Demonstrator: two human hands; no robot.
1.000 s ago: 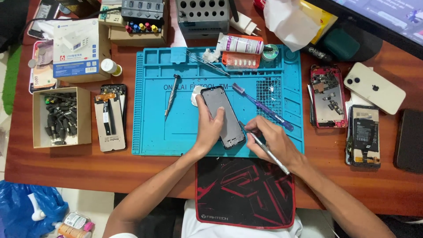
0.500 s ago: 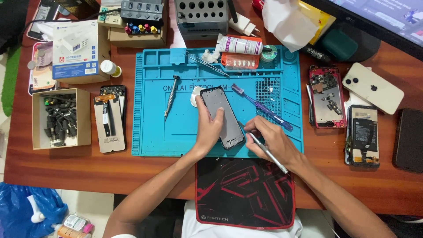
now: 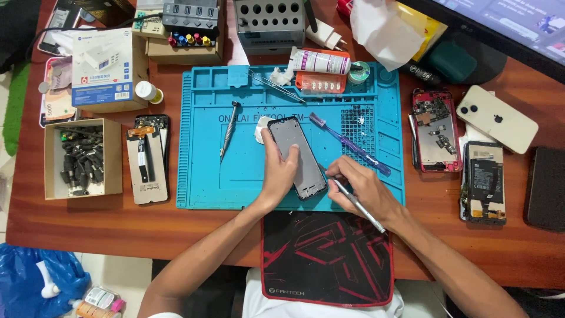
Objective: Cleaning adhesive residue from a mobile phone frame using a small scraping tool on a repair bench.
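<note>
Left hand (image 3: 279, 174) clamps phone frame (image 3: 297, 156) by long edge on blue mat (image 3: 206, 176); right hand (image 3: 359, 188) pinches metal tool (image 3: 356, 203) at frame's lower corner. Frame likely light, thin, bendable: hold by edges.

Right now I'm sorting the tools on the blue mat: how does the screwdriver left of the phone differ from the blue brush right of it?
The screwdriver is grey metal and short; the brush is blue-purple plastic and clearly longer. The screwdriver lies nearly upright in the view; the brush runs diagonally, bristles toward the phone frame held by the left hand. Both lie loose on the blue mat, untouched by either hand.
</note>
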